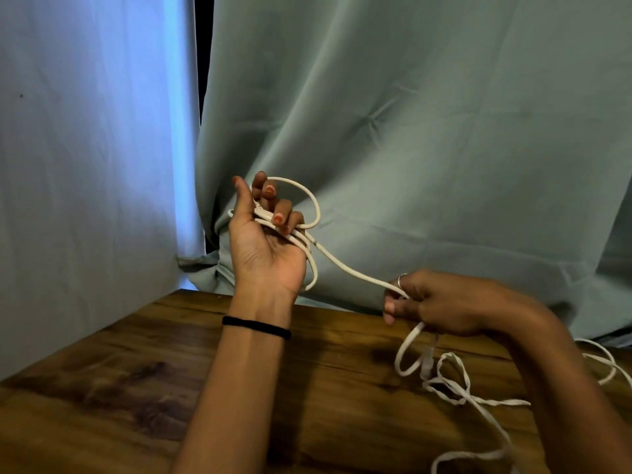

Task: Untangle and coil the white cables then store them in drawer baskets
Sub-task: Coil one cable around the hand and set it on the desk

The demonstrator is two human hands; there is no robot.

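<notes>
- The round white cable (345, 266) is a smooth, thick cord, partly wound into loops and partly strung loose between the two hands.
- Several turns of it lie across the palm of the left hand (265, 248); one larger loop arcs up past the fingertips and curls back down to the fingers, and another loop hangs below the heel of the palm.
- From the left hand the cable runs down and to the right in a slack line to the right hand (434, 302), passes through it, and drops in a loop onto the wooden surface (171, 388).
- A second, flat white cable (455, 391), thinner and ribbon-like, lies tangled on the surface below the right wrist and trails toward the lower edge of the view; more white strands show at the far right edge.
- The left hand is raised, palm toward the camera, thumb pointing up; its fingers are curled over the wound turns, so this grip holds the coil in place. A black band (256, 327) circles the left wrist.
- The right hand is lower, just above the far edge of the surface, back of the hand toward the camera; its fingers are curled round the round cable, a closed grip, with a ring (400, 280) on one finger.
- Pale green curtains (444, 131) hang behind the surface.
</notes>
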